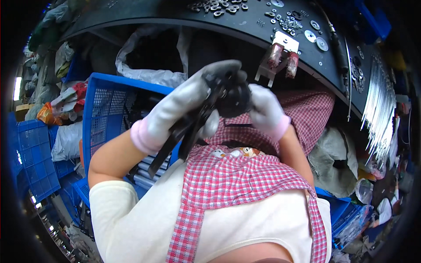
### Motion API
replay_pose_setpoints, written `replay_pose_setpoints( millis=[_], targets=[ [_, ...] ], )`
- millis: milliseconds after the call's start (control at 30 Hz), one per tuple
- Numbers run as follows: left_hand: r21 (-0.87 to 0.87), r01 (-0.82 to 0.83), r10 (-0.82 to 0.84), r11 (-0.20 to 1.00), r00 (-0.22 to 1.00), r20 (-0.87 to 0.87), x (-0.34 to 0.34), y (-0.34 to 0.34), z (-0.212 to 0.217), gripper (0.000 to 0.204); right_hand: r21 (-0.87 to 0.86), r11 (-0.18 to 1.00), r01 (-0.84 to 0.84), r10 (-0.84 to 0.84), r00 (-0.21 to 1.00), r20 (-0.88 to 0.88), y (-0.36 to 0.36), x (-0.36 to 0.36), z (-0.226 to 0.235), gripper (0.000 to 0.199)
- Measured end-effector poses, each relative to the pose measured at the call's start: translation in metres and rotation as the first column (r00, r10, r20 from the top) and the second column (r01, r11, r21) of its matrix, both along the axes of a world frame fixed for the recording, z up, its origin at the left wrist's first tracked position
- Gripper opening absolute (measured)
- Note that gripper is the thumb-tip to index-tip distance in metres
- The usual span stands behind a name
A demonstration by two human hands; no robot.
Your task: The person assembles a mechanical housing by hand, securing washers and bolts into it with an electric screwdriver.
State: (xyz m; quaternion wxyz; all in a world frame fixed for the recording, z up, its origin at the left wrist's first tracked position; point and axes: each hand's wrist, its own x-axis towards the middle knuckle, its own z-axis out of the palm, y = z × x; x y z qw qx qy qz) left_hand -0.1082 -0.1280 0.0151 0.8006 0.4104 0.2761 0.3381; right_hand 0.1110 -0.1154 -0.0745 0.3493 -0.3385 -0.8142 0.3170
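In front of my chest I hold a black mechanical part (233, 100) with a rounded body and long flat bars slanting down to the left. My left hand (186, 98), in a white glove with a pink cuff and grey-coated fingers, is wrapped round it, its thumb underneath. My right hand (265, 107), gloved the same way, closes against the right side of the rounded body. Its fingertips are partly hidden behind the part, and the glove is slightly blurred. The part's exact kind cannot be made out.
A dark workbench (144, 21) curves across the top, bearing metal links (219, 6), washers (322, 43) and thin metal rods (380, 109). A bracket with two wrapped handles (275, 56) juts from its edge. A blue crate (107, 109) with metal tubes (144, 175) stands at my left; a pale sack (335, 153) lies right.
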Motion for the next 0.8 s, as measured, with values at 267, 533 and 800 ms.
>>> replay_pose_setpoints(
  millis=[267,533,800],
  targets=[
    [-0.128,0.086,-0.107,0.988,0.980,-0.169,0.053,0.020,0.045,0.046,0.056,0.940,0.336,-0.322,0.932,-0.168,-0.019,0.022,0.136,0.035],
    [-0.122,0.197,-0.216,0.973,0.961,-0.173,0.072,0.022,0.051,0.045,0.215,0.975,-0.045,0.019,0.993,0.120,0.017,0.057,0.150,0.032],
    [-0.280,0.228,-0.286,0.933,0.939,-0.189,0.074,0.034,0.061,0.043,0.083,0.988,-0.129,0.118,0.985,0.124,0.036,0.077,0.152,0.031]
  ],
)
